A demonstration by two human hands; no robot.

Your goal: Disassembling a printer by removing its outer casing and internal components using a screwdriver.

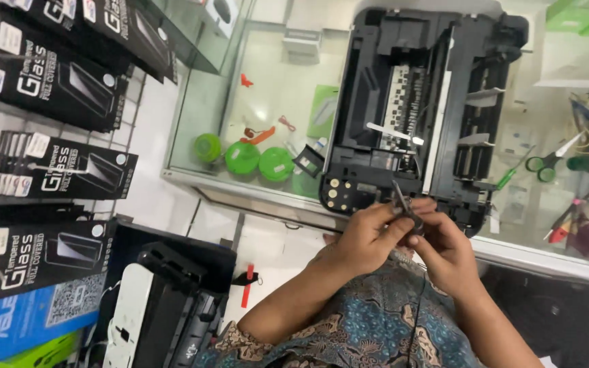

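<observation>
Patterned sleeves lead to both hands: left hand (366, 235) and right hand (444, 249) pinch a small dark part (403, 204) together, just before the opened printer (420, 102). Loosened fingers could drop it inside.

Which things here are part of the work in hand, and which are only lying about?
In hand:
left hand
right hand
small dark part, pinched between both hands' fingers
opened black printer

Lying about:
green-handled scissors
three green round tubs
black packets on the wall
second printer below
</observation>
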